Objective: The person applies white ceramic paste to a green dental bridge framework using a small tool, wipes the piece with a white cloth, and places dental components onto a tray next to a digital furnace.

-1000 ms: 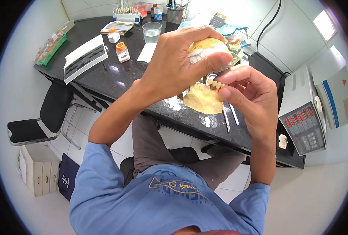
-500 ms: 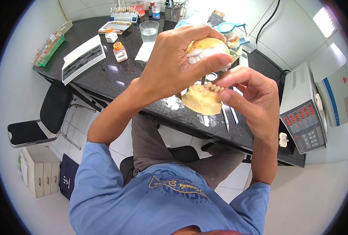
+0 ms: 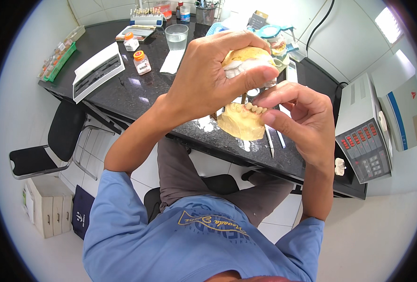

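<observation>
Raised over the desk's front edge is a dental articulator, its brass-coloured post [image 3: 244,97] showing between two plaster casts. My left hand [image 3: 208,77] grips the upper cast [image 3: 249,55], yellow on top with white plaster below. Beneath it hangs the yellow lower cast [image 3: 240,124], tilted open from the upper one. A short row of tooth-coloured crowns, a dental bridge [image 3: 254,108], lies along the lower cast's right ridge. My right hand [image 3: 304,113] is closed around the bridge's outer end with index finger and thumb. Its other fingers are curled and partly hidden.
White powder [image 3: 207,124] and a pencil-like tool [image 3: 270,141] lie on the black desk. A glass of water [image 3: 177,36], orange-capped jars [image 3: 142,63] and a white case [image 3: 99,73] stand left. A control unit [image 3: 363,136] stands right, a black chair [image 3: 67,131] at far left.
The bridge sits lower and closer against the lower cast's ridge. My right fingers have shifted slightly with it, and the view has moved a little.
</observation>
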`<state>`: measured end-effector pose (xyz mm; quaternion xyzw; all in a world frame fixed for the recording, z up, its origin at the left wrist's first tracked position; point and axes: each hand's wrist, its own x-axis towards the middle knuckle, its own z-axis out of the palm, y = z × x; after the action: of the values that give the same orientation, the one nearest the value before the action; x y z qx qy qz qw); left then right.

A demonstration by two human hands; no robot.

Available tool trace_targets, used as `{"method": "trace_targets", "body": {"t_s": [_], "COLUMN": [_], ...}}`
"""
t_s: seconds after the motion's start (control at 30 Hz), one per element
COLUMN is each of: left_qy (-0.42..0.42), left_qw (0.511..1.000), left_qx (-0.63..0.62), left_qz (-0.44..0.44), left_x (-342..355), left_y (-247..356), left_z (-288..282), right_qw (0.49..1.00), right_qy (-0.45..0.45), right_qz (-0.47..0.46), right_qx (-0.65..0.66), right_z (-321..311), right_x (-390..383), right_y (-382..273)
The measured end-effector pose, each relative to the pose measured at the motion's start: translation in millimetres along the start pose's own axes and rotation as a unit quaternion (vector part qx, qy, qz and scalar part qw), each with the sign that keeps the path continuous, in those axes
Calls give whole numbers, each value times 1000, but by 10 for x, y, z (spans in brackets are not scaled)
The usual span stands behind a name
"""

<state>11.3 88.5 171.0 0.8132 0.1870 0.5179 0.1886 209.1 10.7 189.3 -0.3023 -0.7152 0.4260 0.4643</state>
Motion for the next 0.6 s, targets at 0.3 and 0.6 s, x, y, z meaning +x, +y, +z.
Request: {"method": "trace_targets", "body": {"t_s": [0.3,0.6], "left_qy": [8,15], "left_qw": [1000,1000], "left_qx": [-7,-5], "left_qz": [12,-3], "left_x": [-7,-24], "left_y": [-27,-66], "left_z": [18,2], "right_qw": [999,980], "right_qy": [4,-6], "right_qz": [1,-98], "right_qx": [-34,-172], "right_z": [2,-13], "right_x": [-28,-91], "right_y": [12,57]}}
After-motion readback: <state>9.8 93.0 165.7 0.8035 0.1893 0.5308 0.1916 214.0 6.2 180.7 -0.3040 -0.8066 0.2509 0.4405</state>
